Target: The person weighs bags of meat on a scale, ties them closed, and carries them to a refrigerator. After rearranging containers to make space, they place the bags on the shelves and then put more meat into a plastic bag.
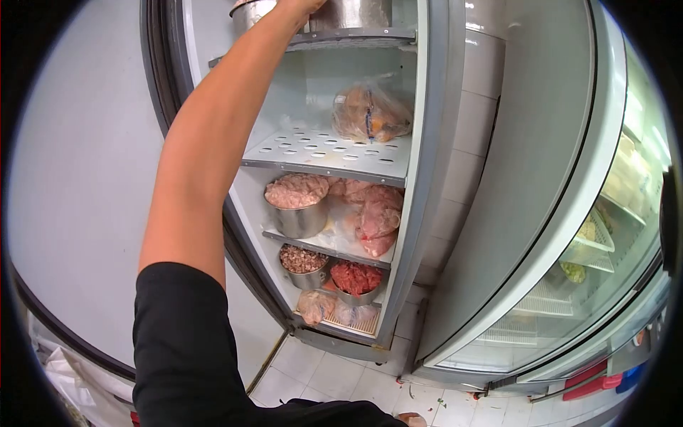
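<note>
My left arm in a black sleeve stretches up to the top shelf of an upright fridge. Only the base of my left hand (pixel 304 6) shows at the upper frame edge, close to a metal pot (pixel 356 14) and another pot (pixel 250 14) on that shelf. Its fingers are cut off. Below, a knotted plastic bag (pixel 371 114) rests on the perforated shelf (pixel 313 151). Under it stand a pot of pale ground meat (pixel 296 193) and bagged pink meat (pixel 377 217). My right hand is out of the frame.
Lower down are a pot of diced meat (pixel 303 260), a pot of red meat (pixel 356 277) and small bags (pixel 316 306). The fridge door (pixel 85 178) hangs open at left. A glass-front cooler (pixel 569 285) stands at right, above white floor tiles (pixel 341 377) with scraps.
</note>
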`<state>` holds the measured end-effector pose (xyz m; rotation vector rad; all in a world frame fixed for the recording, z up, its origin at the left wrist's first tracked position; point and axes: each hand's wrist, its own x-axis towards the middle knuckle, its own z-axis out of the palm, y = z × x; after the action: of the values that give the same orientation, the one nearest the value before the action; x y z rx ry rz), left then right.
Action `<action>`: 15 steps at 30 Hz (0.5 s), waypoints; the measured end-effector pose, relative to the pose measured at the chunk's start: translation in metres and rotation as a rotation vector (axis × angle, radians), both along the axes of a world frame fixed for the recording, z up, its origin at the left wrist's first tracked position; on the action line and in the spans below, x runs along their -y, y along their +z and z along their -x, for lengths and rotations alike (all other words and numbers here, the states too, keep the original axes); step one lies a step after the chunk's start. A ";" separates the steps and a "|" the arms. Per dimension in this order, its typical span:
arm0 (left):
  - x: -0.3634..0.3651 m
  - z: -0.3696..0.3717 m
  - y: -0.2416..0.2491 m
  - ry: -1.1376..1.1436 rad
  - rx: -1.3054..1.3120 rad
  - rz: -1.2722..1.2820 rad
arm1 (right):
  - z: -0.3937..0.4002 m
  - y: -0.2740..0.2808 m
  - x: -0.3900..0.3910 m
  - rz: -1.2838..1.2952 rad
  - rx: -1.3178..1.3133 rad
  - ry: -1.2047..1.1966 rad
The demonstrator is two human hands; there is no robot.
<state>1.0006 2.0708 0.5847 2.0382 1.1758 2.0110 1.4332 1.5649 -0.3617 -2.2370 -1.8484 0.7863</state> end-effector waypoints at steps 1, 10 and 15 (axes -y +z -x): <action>0.005 0.003 -0.010 0.050 0.032 -0.230 | -0.004 -0.001 -0.001 0.006 0.012 0.005; -0.077 0.003 -0.217 0.294 -0.477 0.294 | 0.003 0.001 0.035 0.133 0.076 0.011; -0.189 -0.028 -0.186 0.178 -0.329 0.522 | 0.021 -0.012 0.079 0.231 0.118 -0.018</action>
<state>1.0285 2.2602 0.3986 2.0747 1.7669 1.2458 1.4118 1.4856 -0.3737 -2.4857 -1.8704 0.9274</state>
